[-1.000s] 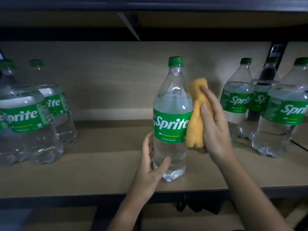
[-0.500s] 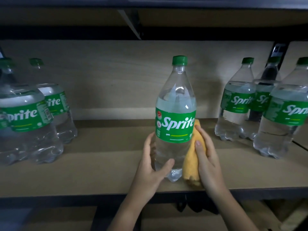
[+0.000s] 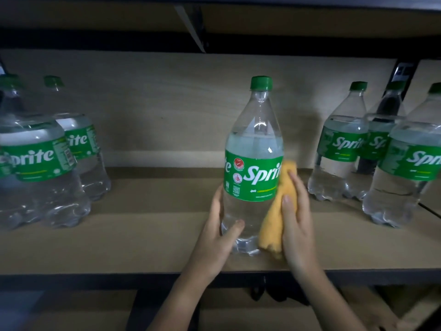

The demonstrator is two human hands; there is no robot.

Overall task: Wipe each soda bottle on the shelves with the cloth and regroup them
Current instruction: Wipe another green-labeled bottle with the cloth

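A clear Sprite bottle (image 3: 255,149) with a green cap and green label stands upright near the front of the wooden shelf (image 3: 143,235). My left hand (image 3: 219,232) grips its lower left side, thumb across the front and fingers behind. My right hand (image 3: 296,218) presses a yellow cloth (image 3: 274,225) flat against the bottle's right side, from the label down to the base. Most of the cloth's upper part is hidden under my fingers.
Two Sprite bottles (image 3: 40,163) stand grouped at the shelf's left end. Three more Sprite bottles (image 3: 343,149) cluster at the right end, close to my right hand. A shelf board runs overhead, and a lower shelf (image 3: 238,314) shows beneath the dark front edge.
My right hand slid the cloth from the bottle's upper right side down to its lower half. The bottle has turned, bringing more of the label's left side into view.
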